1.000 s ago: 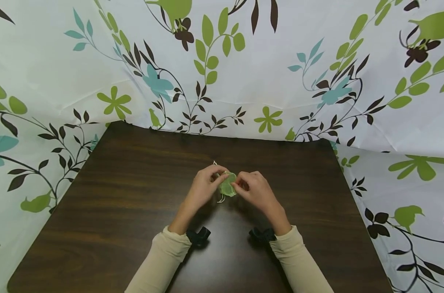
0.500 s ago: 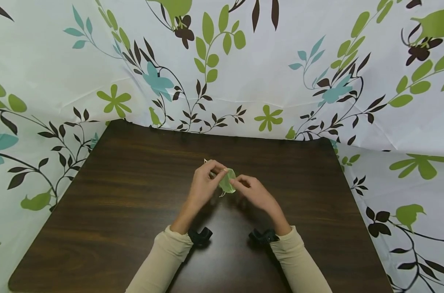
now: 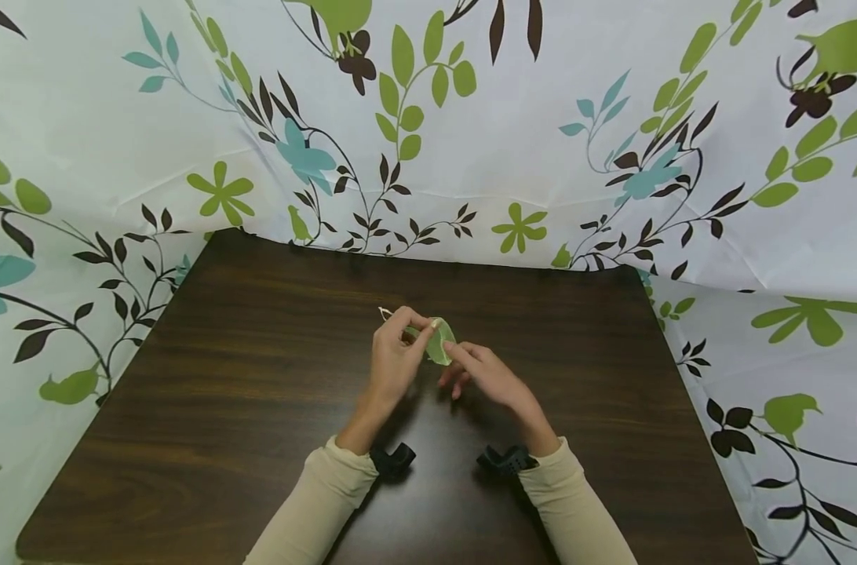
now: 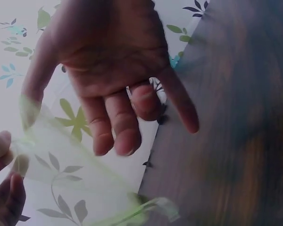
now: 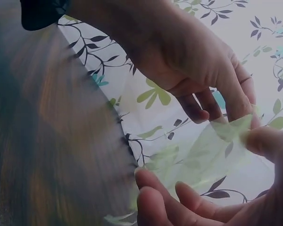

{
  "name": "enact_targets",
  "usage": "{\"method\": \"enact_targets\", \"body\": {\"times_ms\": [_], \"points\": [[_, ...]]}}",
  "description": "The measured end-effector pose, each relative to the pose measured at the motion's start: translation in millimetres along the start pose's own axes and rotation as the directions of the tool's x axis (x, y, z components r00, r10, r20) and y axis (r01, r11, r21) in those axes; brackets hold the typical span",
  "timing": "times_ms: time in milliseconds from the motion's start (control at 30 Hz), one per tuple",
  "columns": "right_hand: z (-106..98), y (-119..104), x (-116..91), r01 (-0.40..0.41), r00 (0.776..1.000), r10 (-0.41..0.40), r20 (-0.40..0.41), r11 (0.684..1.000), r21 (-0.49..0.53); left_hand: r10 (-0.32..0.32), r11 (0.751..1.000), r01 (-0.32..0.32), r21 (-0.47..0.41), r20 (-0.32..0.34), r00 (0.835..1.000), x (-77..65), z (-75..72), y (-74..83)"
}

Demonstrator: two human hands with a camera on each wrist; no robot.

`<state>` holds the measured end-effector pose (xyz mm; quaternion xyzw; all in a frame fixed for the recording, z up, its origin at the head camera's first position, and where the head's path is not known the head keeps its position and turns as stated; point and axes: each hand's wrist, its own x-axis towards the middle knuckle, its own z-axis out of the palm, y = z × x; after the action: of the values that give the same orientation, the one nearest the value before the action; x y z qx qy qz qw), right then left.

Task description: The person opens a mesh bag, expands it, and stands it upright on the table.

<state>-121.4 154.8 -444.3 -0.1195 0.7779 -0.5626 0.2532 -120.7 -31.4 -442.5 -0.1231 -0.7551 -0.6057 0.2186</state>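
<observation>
A small, sheer light-green drawstring pouch (image 3: 439,340) is held up between both hands above the middle of the table. My left hand (image 3: 396,351) pinches its upper left edge between thumb and index finger; in the left wrist view the other fingers hang loose. My right hand (image 3: 490,375) pinches the pouch's right edge with thumb and index finger, its remaining fingers spread below. A pale cord (image 3: 384,312) sticks out past the left hand's knuckles. Seen close in the right wrist view, the pouch fabric (image 5: 198,157) is see-through and stretched between the fingers.
The dark wood table (image 3: 259,408) lies under both arms. Behind it hangs a white curtain (image 3: 527,149) printed with leaves, flowers and birds. Each wrist wears a black strap mount, such as the left wrist mount (image 3: 393,460).
The pouch and left hand have risen slightly and turned, and its cord has swung left. My right hand has shifted a little, its lower fingers now spread out beneath.
</observation>
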Motion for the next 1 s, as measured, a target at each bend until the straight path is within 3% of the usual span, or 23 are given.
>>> {"method": "enact_targets", "body": {"times_ms": [200, 467, 633, 767, 1000], "points": [[5.8, 3.1, 3.4, 0.069, 0.997, -0.065, -0.044, 0.993, 0.099, 0.018, 1.0, -0.017, 0.017, -0.046, 0.999, -4.7, 4.2, 1.3], [13.2, 5.0, 11.8, 0.175, 0.962, -0.109, -0.249, 0.949, 0.262, 0.034, 0.999, -0.033, 0.024, -0.071, 0.997, -8.5, 7.1, 1.3], [11.9, 8.1, 13.2, 0.233, 0.92, -0.151, -0.361, 0.953, 0.194, 0.022, 0.998, -0.019, 0.057, -0.056, 0.998, -9.7, 7.7, 1.2], [10.3, 10.2, 14.4, 0.249, 0.893, -0.176, -0.414, 0.96, 0.129, 0.012, 0.991, -0.007, 0.134, -0.033, 0.999, -8.2, 6.4, 0.7], [7.0, 10.5, 12.8, 0.213, 0.832, -0.219, -0.51, 0.975, -0.071, -0.031, 0.93, 0.033, 0.366, -0.012, 0.999, -4.1, 0.2, -0.4]]}}
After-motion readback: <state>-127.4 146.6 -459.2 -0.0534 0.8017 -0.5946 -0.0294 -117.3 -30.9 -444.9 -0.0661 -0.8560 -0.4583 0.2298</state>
